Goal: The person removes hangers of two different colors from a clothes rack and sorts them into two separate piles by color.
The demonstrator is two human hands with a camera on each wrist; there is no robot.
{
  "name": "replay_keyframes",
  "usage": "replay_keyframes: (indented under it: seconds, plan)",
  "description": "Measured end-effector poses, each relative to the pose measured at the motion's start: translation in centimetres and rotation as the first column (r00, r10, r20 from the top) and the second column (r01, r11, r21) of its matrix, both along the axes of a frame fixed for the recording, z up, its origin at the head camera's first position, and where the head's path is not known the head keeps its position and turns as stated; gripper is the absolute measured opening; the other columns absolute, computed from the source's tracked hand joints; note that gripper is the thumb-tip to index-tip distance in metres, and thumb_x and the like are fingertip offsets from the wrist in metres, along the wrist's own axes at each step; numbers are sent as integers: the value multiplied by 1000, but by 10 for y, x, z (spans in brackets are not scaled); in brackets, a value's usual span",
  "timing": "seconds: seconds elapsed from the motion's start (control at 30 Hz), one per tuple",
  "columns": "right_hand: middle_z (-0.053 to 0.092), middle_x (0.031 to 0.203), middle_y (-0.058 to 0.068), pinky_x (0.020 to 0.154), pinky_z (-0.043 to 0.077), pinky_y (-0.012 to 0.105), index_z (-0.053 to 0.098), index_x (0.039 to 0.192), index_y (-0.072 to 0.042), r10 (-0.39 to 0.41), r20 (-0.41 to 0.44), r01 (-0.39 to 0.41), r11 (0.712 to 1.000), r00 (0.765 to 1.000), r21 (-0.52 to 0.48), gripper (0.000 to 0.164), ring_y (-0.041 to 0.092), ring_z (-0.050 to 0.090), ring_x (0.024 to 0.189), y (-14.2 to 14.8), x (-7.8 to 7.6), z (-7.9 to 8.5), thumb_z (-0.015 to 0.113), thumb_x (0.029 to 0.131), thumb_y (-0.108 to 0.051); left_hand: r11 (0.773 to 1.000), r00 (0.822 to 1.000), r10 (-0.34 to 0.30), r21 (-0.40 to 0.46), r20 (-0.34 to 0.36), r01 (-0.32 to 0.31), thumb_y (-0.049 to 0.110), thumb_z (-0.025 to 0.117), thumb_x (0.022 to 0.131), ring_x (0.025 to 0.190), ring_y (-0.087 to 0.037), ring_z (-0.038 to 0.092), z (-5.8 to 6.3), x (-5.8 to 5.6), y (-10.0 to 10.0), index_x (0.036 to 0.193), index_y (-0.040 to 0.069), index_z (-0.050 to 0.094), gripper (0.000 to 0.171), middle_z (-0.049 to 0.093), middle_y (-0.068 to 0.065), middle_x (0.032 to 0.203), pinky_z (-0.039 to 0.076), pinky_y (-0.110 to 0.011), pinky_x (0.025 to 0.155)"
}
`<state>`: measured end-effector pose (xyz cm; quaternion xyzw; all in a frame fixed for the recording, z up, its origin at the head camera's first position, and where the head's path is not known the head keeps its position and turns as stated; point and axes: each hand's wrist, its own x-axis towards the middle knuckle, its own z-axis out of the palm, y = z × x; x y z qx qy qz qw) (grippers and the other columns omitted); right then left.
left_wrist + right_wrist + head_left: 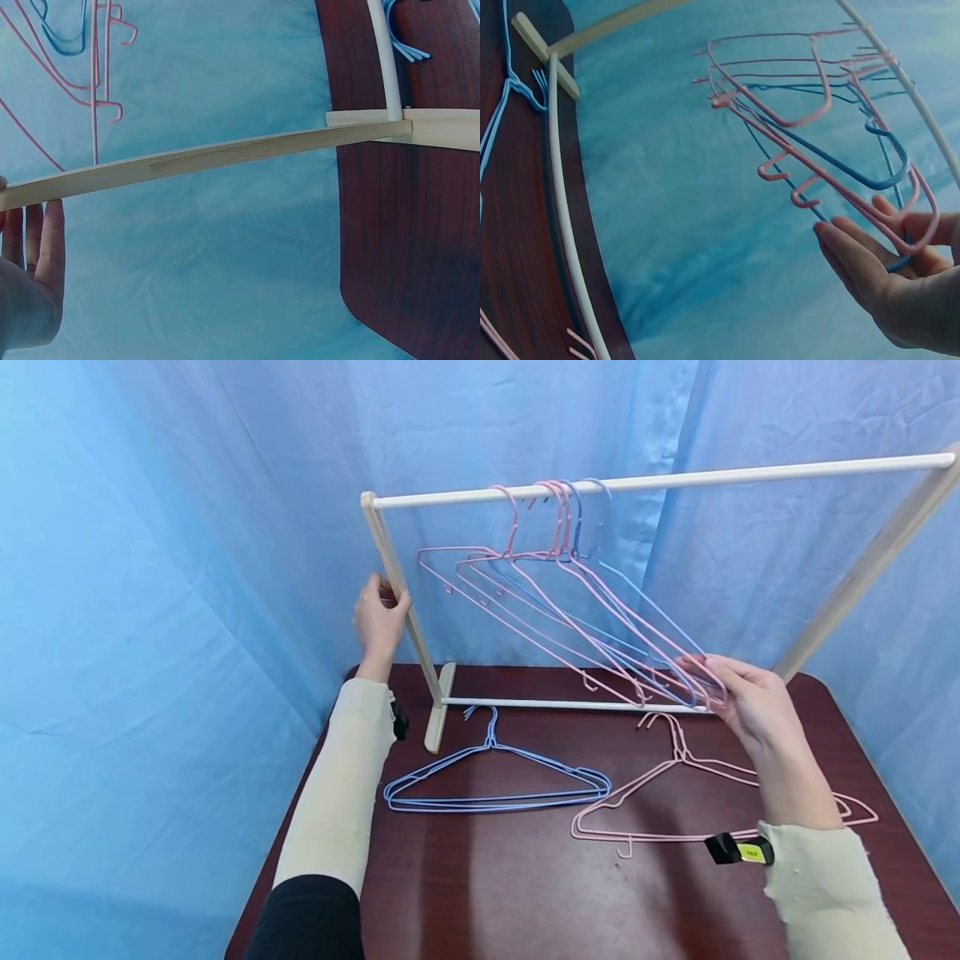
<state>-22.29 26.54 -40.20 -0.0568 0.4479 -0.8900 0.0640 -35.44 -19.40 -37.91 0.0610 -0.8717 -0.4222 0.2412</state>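
"Both are raised, the left hand (380, 620) and the right hand (759, 706). How does the left one stand?"

"Its forearm (333, 781) goes forward and slants a little to the right. The thumb and fingers are at two sides of the post (385, 545), so the grip is clamped on the wood."

"And the right one?"

"It comes from the lower right corner and leans to the left. Its thumb and fingers pinch the lower ends of some pink and blue hangers (567, 542); how firmly, I cannot tell."

"Where do these hang?"

"Their hooks are on the rail (787, 471), nearer to the left post. Below, on the table (525, 893), lie a blue pile (491, 739) and a pink pile (679, 758), side by side."
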Motion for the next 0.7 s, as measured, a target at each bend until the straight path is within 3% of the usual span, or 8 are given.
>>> replay_keyframes:
  seconds: [0.17,0.33,0.43,0.5,0.6,0.7]
  plan:
    - [77,96,17,84,59,33,74,100,7,-75,30,78,991,997,-112,23,24,77,92,-17,-8,2,52,98,6,1000,1000,0,-3,-1,0,26,59,97,101,-32,66,1,0,1,107,6,56,22,65,-16,110,49,-48,93]
    - [78,94,14,86,57,30,74,97,7,-206,5,206,976,979,-69,15,21,76,92,-35,-16,-2,59,94,5,1000,1000,0,-10,0,0,26,60,97,101,-32,67,0,-1,1,107,6,55,23,65,-16,110,52,-47,90]
    - [78,93,10,84,57,26,74,94,3,-233,-20,233,972,972,-11,16,16,76,90,-40,-21,-8,58,96,3,1000,1000,0,-15,1,0,26,59,96,101,-31,67,-1,-2,1,107,6,55,23,65,-16,110,53,-46,89]
    - [78,93,10,83,58,25,73,90,2,-190,-17,190,982,982,5,20,15,76,88,-40,-25,-11,55,98,2,1000,1000,1,-17,1,-1,26,59,96,101,-31,67,-2,-3,1,107,6,56,23,65,-16,110,53,-46,88]
    - [78,97,13,83,59,25,68,87,1,-43,5,43,999,999,7,24,18,76,90,-36,-31,-14,50,102,-4,1000,1000,2,-23,3,-2,27,59,97,100,-32,66,-2,-3,1,106,5,56,23,65,-17,109,52,-47,88]
    - [77,104,16,87,58,28,61,83,0,105,26,-105,994,994,-7,28,23,76,96,-32,-38,-15,47,105,-11,999,1000,3,-35,4,-3,27,58,97,99,-33,65,-2,-3,0,106,5,56,23,65,-17,107,50,-48,89]
